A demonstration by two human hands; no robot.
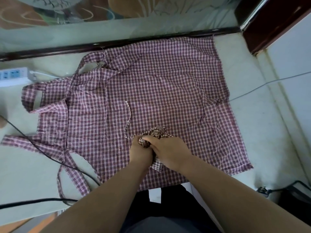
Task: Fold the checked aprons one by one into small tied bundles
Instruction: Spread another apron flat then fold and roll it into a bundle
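Note:
A large pink-and-maroon checked apron (pixel 151 91) lies spread flat on the pale surface (pixel 252 132), its neck loop and ties trailing to the left. On top of it, near the front middle, sits a small brown-and-white checked bundle (pixel 157 132), another apron folded small. My left hand (pixel 139 152) and my right hand (pixel 170 153) are pressed together over this bundle, fingers curled round its fabric. A corner of the brown check (pixel 157 164) sticks out below my right palm. Most of the bundle is hidden by my hands.
A white power strip (pixel 13 75) lies at the left edge. A black cable (pixel 42 152) crosses the apron's ties at the left; a thin grey cable (pixel 269 83) runs at the right. A dark rail (pixel 117 43) borders the far side, a dark wooden frame (pixel 269 26) the far right.

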